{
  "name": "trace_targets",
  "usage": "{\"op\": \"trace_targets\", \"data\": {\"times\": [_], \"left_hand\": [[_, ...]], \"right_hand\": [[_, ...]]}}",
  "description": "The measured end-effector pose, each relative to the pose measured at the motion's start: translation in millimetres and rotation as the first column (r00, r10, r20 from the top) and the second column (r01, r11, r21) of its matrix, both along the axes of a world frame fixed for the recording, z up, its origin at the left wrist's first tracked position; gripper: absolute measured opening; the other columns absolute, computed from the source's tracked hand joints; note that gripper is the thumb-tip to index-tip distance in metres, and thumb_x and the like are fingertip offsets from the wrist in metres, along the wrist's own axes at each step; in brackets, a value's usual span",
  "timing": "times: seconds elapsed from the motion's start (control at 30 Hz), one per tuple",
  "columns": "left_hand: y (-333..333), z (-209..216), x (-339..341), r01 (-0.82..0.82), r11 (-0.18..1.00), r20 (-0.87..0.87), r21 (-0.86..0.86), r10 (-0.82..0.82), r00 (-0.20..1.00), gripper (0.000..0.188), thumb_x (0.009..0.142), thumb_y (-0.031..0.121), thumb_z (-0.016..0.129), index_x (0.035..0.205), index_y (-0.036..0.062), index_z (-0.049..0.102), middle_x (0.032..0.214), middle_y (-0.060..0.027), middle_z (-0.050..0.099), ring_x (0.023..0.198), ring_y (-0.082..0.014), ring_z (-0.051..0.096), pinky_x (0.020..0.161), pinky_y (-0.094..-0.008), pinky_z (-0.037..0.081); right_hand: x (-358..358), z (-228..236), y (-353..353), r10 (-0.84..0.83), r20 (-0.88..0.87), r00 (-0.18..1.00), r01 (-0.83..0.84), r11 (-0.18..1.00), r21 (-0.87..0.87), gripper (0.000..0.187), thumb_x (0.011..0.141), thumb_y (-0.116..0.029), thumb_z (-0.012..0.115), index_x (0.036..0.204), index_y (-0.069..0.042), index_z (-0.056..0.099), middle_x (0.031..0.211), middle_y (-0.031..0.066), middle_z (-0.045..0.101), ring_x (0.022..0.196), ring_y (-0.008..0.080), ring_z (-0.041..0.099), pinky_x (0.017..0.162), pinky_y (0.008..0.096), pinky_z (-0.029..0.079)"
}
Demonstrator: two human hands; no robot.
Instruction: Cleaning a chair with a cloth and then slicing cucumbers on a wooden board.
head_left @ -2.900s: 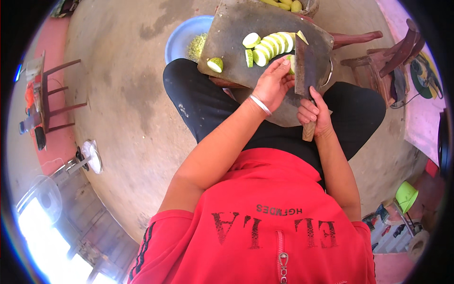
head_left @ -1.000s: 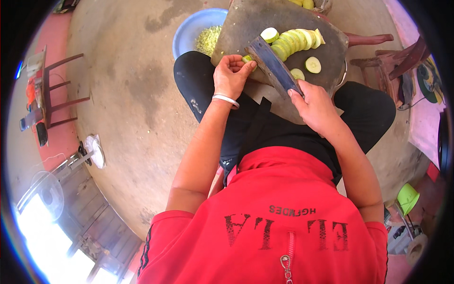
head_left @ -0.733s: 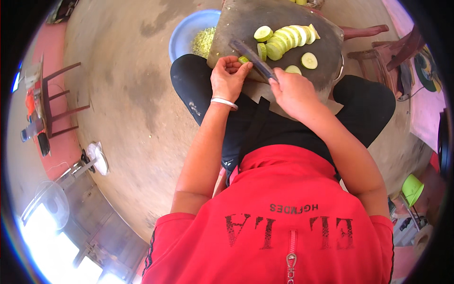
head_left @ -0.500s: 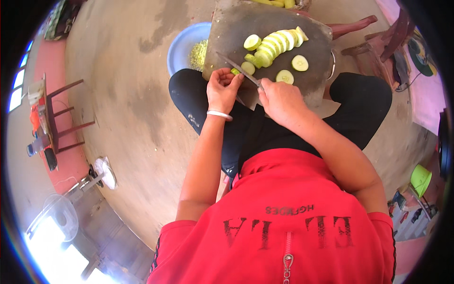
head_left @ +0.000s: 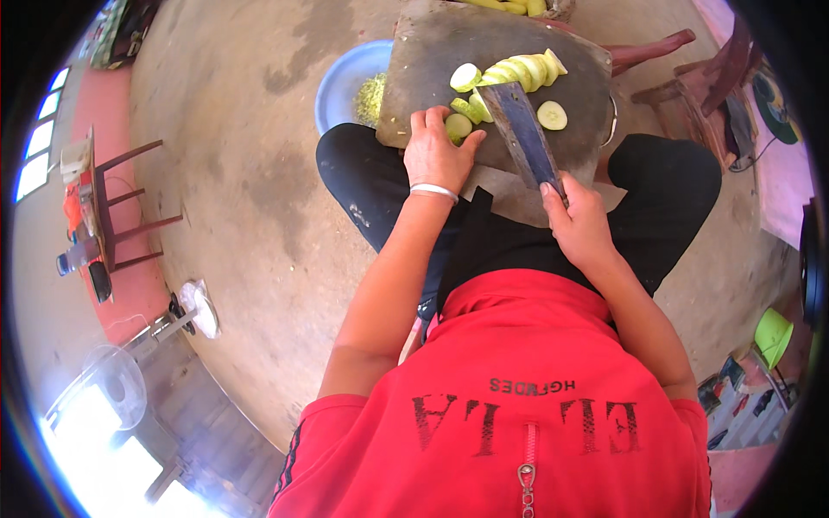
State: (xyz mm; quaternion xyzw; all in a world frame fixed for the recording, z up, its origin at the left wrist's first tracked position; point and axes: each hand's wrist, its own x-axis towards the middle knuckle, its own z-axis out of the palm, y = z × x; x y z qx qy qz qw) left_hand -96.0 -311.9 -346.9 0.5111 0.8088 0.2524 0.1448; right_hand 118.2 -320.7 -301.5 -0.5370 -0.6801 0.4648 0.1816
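Observation:
On a dark worn chopping board (head_left: 423, 65) by my knees lie pale green cucumber slices. A leaning row of slices (head_left: 528, 71) stretches along the far side, and a loose round slice (head_left: 553, 115) lies to the right. My left hand (head_left: 439, 155) rests at the near left edge, thumb and fingers apart around a slice (head_left: 458, 128) and touching the board. My right hand (head_left: 580, 220) grips the handle of a cleaver (head_left: 522, 129). Its broad, dark blade points away from me, its flat side showing, and covers part of the near slices.
A blue basin (head_left: 332, 86) holding yellow-green shreds (head_left: 370, 99) sits on the floor beyond my left knee. Yellow-green vegetables (head_left: 518, 7) lie past the board. Wooden furniture (head_left: 652, 52) stands to the right, and a wooden stool (head_left: 108, 207) at the far left.
The cleaver has swung right, away from my left hand, and turned to show its flat side. My left hand has opened from its pinch and shifted right. The near round slice is now hidden.

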Motion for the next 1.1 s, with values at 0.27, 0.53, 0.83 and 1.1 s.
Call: {"op": "trace_targets", "data": {"times": [0.27, 0.53, 0.83, 1.1], "left_hand": [[-1, -10, -13, -0.057, 0.998, -0.015, 0.04, 0.058, 0.998, 0.041, 0.072, 0.027, 0.08, 0.1, 0.0033, 0.061, 0.1, -0.0169, 0.059, 0.089, -0.0375, 0.062, 0.079, -0.0441, 0.051], [-5, -33, -36, -0.205, 0.973, 0.661, 0.108, 0.083, 0.745, 0.036, 0.077, 0.011, 0.075, 0.107, -0.0006, 0.059, 0.103, -0.0126, 0.062, 0.088, -0.0192, 0.064, 0.078, -0.031, 0.053], [-12, -26, -19, -0.003, 0.961, 0.111, 0.276, -0.029, 0.993, 0.044, 0.072, 0.008, 0.078, 0.112, 0.0053, 0.059, 0.103, -0.0113, 0.061, 0.088, -0.0232, 0.063, 0.075, -0.0335, 0.054], [-10, -32, -15, 0.069, 0.956, -0.003, 0.284, -0.071, 0.997, 0.044, 0.068, 0.011, 0.079, 0.107, 0.0068, 0.06, 0.101, -0.0147, 0.059, 0.094, -0.0339, 0.056, 0.084, -0.0417, 0.048]], "right_hand": [[3, 4, 1, 0.148, 0.135, 0.98, -0.164, 0.98, 0.117, 0.021, 0.092, -0.023, 0.058, 0.099, -0.003, 0.061, 0.07, 0.0201, 0.062, 0.068, 0.0409, 0.061, 0.061, 0.0489, 0.046], [-6, -6, 18, 0.115, 0.179, 0.977, -0.113, 0.993, -0.022, 0.02, 0.092, -0.025, 0.057, 0.092, -0.006, 0.06, 0.071, 0.0201, 0.062, 0.068, 0.0409, 0.061, 0.063, 0.0504, 0.045], [-12, -5, 23, 0.14, 0.242, 0.96, -0.151, 0.988, 0.029, 0.02, 0.091, -0.025, 0.057, 0.09, -0.005, 0.06, 0.07, 0.0195, 0.062, 0.068, 0.0419, 0.06, 0.063, 0.0511, 0.045], [-16, -4, 16, 0.204, 0.307, 0.93, -0.247, 0.963, 0.107, 0.021, 0.092, -0.024, 0.055, 0.093, -0.004, 0.06, 0.07, 0.0215, 0.062, 0.07, 0.0429, 0.061, 0.065, 0.0532, 0.046]]}}
